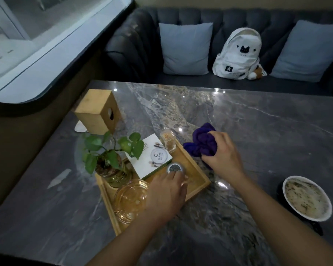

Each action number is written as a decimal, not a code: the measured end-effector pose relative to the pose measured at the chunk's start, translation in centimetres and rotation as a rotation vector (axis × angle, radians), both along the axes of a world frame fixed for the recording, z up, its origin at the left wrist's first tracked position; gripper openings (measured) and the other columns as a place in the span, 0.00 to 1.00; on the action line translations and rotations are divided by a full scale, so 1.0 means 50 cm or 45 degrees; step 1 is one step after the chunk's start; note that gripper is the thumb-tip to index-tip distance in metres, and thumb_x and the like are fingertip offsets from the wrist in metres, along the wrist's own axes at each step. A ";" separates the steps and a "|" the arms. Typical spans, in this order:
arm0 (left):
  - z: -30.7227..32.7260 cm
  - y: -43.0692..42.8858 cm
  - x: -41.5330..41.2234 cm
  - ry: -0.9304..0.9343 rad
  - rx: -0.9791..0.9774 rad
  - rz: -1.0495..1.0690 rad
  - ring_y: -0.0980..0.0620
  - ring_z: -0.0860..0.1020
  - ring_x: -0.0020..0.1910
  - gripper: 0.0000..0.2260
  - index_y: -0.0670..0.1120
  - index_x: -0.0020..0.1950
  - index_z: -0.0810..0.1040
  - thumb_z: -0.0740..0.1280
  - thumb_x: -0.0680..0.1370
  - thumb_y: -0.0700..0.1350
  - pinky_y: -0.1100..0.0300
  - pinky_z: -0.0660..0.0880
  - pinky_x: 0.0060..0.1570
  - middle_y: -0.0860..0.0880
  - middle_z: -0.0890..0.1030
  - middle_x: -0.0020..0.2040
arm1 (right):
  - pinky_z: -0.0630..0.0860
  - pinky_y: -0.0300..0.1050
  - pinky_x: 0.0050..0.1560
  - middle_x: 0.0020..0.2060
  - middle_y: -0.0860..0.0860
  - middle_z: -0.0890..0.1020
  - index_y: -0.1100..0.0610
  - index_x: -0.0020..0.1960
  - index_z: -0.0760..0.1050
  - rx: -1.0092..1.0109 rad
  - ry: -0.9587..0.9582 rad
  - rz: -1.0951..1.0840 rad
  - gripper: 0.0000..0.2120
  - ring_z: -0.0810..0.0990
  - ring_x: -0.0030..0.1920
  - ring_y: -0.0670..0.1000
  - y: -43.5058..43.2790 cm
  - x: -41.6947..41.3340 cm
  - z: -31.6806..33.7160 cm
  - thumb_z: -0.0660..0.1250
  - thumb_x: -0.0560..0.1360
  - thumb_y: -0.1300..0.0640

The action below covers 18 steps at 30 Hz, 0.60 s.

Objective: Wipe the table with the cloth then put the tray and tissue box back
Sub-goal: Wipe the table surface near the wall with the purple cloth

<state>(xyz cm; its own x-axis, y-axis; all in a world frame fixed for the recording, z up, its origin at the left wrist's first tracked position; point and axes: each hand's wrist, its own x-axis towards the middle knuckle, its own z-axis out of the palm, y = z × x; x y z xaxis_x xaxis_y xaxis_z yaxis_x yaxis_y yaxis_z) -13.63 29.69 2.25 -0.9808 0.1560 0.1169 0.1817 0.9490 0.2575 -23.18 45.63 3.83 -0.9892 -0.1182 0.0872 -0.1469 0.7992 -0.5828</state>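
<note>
On table (257,131): 1 tray (198,175) under flat L hand (166,196); R hand (224,152) fisted on 1 cloth (200,141); 1 tissue box (98,112).

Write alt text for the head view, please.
A right hand holds a purple cloth on a marble table while the left hand rests on a wooden tray of small items. A tissue box stands behind.

I see a dim room. The only bright area is the window (37,41) at the upper left. Small white glare spots shine on the polished table (257,131). The wide lens bends the edges, and the left hand (166,194) looks slightly blurred.
</note>
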 end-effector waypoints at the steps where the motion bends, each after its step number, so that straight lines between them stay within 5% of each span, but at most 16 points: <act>1: 0.010 -0.018 0.001 0.024 0.041 0.034 0.47 0.78 0.31 0.06 0.46 0.41 0.75 0.65 0.72 0.48 0.57 0.70 0.28 0.47 0.81 0.35 | 0.75 0.54 0.52 0.60 0.55 0.72 0.53 0.65 0.67 -0.025 0.015 0.020 0.29 0.73 0.57 0.58 -0.017 -0.004 0.013 0.72 0.66 0.57; 4: 0.047 -0.080 0.004 0.124 0.106 0.148 0.45 0.78 0.32 0.06 0.45 0.41 0.73 0.63 0.73 0.48 0.58 0.66 0.28 0.46 0.80 0.35 | 0.73 0.52 0.54 0.61 0.54 0.72 0.54 0.65 0.67 -0.073 0.071 0.078 0.29 0.72 0.59 0.57 -0.074 -0.011 0.048 0.73 0.67 0.56; 12: 0.166 -0.272 0.059 0.469 0.364 0.542 0.48 0.78 0.37 0.13 0.46 0.44 0.75 0.57 0.74 0.53 0.53 0.75 0.33 0.48 0.81 0.38 | 0.72 0.52 0.58 0.63 0.54 0.71 0.52 0.65 0.66 -0.173 0.167 0.241 0.30 0.71 0.61 0.56 -0.253 -0.021 0.140 0.73 0.66 0.57; 18: 0.070 -0.439 0.123 0.421 0.301 0.927 0.44 0.79 0.44 0.17 0.42 0.50 0.77 0.58 0.74 0.53 0.51 0.76 0.40 0.44 0.81 0.45 | 0.72 0.51 0.57 0.62 0.54 0.72 0.53 0.65 0.67 -0.250 0.214 0.401 0.31 0.72 0.60 0.56 -0.393 -0.014 0.175 0.74 0.65 0.57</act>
